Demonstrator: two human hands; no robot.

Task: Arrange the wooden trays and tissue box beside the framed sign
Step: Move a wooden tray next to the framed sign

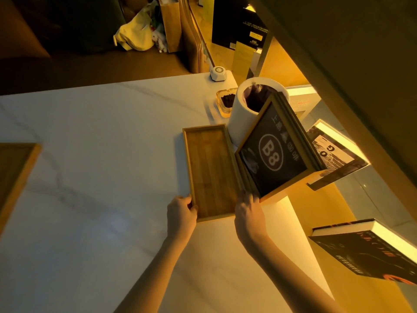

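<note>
Head view, that's the only one here:
Table: white marble-look tabletop [94, 136] with grey veins, warm yellow light all over it.
Tray: long shallow rectangular bamboo tray [211, 170], lying flat on the table, its right long side right up against the sign's base.
Sign: black framed sign with a wooden border and a round "B8" logo [273, 154], standing tilted just right of the tray.
Left hand: left hand [181, 212] pinching the tray's near left corner, thumb over the rim, fingers curled under the outside edge.
Right hand: right hand [249, 213] at the tray's near right corner where it meets the sign; fingers are tucked in there, and honestly I can't tell whether they grip the tray, the frame or just rest.
Second tray: another wooden tray [15, 175], cut off at the left edge, well apart from the first.
Behind the sign: white cylindrical bin with a dark liner [246, 111], touching the tray's far end or nearly.
Further back: glass ashtray with dark bits inside [225, 101], small white round gadget [218, 73] near the far table edge.
</note>
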